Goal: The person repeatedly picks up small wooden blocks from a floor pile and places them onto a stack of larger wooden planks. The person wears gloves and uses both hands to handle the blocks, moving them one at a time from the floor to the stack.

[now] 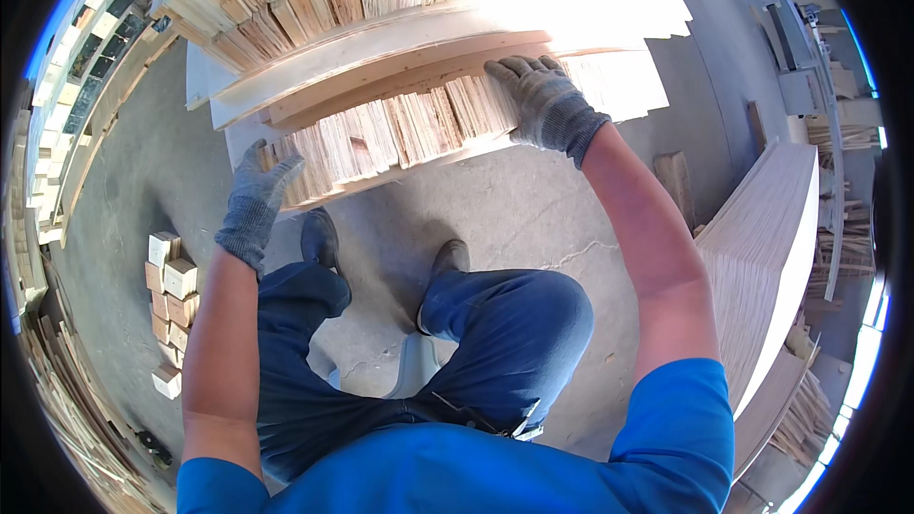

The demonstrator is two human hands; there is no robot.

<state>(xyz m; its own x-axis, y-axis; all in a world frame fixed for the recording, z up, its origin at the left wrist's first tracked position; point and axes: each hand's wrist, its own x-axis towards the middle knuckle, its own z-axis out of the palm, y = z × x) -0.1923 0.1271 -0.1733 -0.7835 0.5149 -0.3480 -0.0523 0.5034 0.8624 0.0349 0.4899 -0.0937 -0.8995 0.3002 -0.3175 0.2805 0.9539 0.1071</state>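
A row of thin, upright wood strips stands packed side by side on a board in front of me. At its left end is my left hand in a grey knit glove, the thumb apart from the stretched fingers and lying against the end strips. My right hand, gloved alike, lies over the top of the row farther right. Its fingers bend over the far side and it grips the strips there. Behind the row runs a long pale board. Where the right fingertips end is partly hidden.
Taller stacks of wood strips rise behind the board, in strong sunlight. Small wood blocks are piled on the floor at left. A large stack of plywood sheets stands at right. My knees and shoes are below the row.
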